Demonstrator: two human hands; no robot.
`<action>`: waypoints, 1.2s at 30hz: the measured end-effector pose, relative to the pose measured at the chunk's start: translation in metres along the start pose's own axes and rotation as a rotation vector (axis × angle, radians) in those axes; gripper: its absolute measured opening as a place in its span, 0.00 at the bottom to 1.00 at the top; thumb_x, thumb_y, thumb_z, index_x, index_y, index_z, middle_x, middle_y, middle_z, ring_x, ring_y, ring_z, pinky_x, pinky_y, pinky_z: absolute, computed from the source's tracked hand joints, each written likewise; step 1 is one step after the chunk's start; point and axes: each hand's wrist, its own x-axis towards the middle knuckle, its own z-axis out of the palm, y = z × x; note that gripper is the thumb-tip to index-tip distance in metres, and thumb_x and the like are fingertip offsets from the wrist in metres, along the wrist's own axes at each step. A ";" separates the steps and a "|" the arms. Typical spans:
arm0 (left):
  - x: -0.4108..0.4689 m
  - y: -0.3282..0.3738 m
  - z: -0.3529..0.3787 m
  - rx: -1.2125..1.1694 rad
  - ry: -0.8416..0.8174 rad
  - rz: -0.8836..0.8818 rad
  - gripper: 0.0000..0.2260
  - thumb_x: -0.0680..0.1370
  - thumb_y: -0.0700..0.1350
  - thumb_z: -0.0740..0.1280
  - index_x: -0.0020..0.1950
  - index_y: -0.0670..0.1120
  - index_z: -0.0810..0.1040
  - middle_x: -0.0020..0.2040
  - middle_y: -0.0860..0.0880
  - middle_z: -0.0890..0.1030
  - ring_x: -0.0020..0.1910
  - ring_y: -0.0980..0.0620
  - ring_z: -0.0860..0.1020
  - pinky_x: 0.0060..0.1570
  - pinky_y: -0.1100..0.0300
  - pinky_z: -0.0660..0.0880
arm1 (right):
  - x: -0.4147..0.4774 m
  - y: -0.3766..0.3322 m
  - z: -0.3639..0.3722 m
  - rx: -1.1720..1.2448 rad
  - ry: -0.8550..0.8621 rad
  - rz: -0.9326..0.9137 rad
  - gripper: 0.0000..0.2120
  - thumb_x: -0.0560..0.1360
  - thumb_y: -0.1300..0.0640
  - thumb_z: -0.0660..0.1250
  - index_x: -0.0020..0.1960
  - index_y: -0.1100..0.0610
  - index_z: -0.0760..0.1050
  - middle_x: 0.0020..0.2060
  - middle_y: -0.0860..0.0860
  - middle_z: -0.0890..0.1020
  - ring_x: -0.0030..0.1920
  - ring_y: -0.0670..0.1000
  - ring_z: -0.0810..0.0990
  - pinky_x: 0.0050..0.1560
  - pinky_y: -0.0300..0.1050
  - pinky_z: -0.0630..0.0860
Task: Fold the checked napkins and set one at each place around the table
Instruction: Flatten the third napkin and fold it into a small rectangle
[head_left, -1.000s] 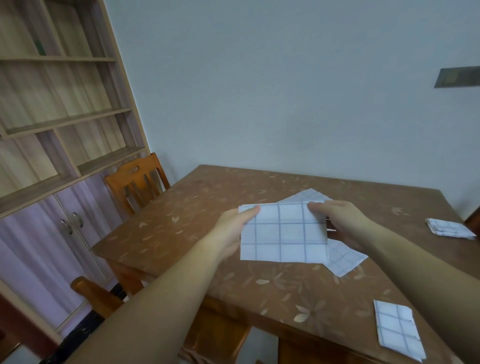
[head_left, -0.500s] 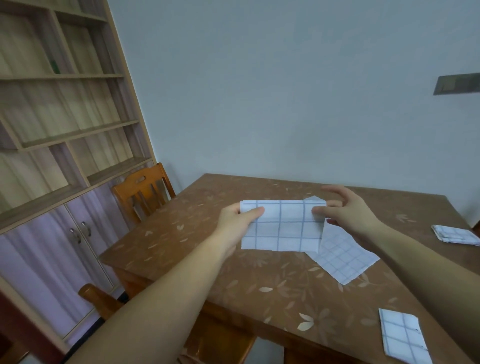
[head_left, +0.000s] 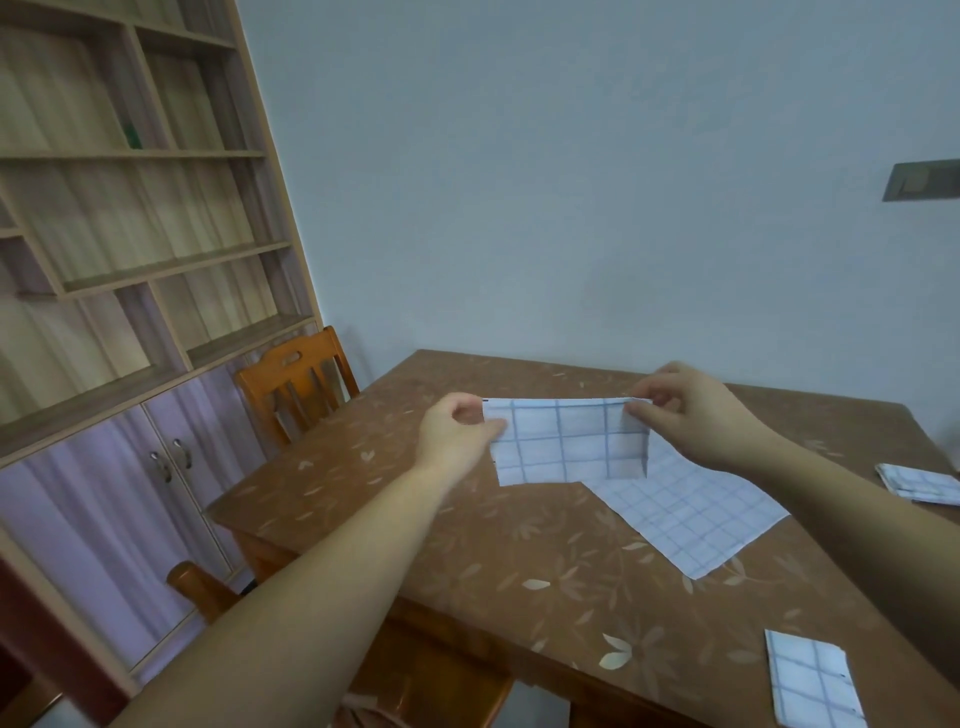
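While both hands pinch it, a folded napkin hangs above the table.
Left hand and right hand fingers are closed on its top corners.

I am in a home dining room. A brown wooden desk with a pale leaf pattern fills the space before me, with an orange-brown slatted wooden chair drawn up at its far left corner. Along the left wall stands a tall light-wood shelving unit with lilac cupboard doors and small metal handles below. A plain pale grey-blue wall rises behind the desk's far edge. Folded white-and-blue checked cloth napkins lie near the desk's right edge and near corner.
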 end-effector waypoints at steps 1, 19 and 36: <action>0.002 -0.003 0.000 0.119 -0.006 0.064 0.17 0.71 0.46 0.75 0.57 0.52 0.76 0.58 0.52 0.76 0.54 0.54 0.75 0.53 0.60 0.72 | 0.001 -0.003 -0.001 -0.021 -0.014 -0.039 0.04 0.78 0.55 0.66 0.45 0.52 0.79 0.45 0.46 0.76 0.43 0.42 0.75 0.43 0.37 0.67; -0.011 0.022 0.027 -0.363 -0.417 0.023 0.05 0.77 0.41 0.69 0.50 0.40 0.83 0.40 0.45 0.84 0.34 0.53 0.82 0.36 0.62 0.79 | -0.007 -0.014 -0.002 0.440 -0.230 0.144 0.08 0.74 0.57 0.72 0.42 0.62 0.84 0.41 0.58 0.85 0.40 0.48 0.82 0.48 0.46 0.80; -0.012 0.023 0.024 -0.535 -0.395 -0.068 0.07 0.79 0.45 0.67 0.47 0.44 0.82 0.41 0.46 0.85 0.36 0.51 0.83 0.35 0.60 0.79 | -0.004 -0.018 0.003 0.694 -0.084 0.165 0.04 0.75 0.62 0.70 0.44 0.61 0.83 0.37 0.53 0.85 0.41 0.50 0.83 0.49 0.42 0.81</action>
